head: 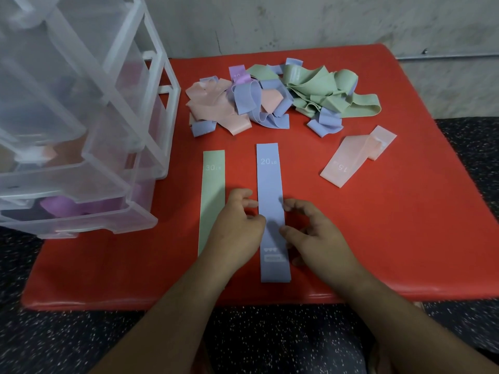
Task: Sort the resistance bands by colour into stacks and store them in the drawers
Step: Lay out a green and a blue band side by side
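While blue band (pixel 271 184) lies pointing straight away, left hand (pixel 237 233), right hand (pixel 318 238) touch edges, relaxed.

two bare forearms reach up from the bottom edge and angle inward, bringing the hands close together, palms facing down. the left hand (pixel 236 225) has loosely curled fingers; its index fingertip (pixel 252 203) and thumb tip touch the left edge of a flat blue band (pixel 269 179). the right hand (pixel 317 234) mirrors it, with fingers arched and slightly spread. its index fingertip meets the band's right edge, and its thumb tip rests on the band just nearer the wrist. only the strip's width lies between the two sets of fingertips. both wrists look straight.
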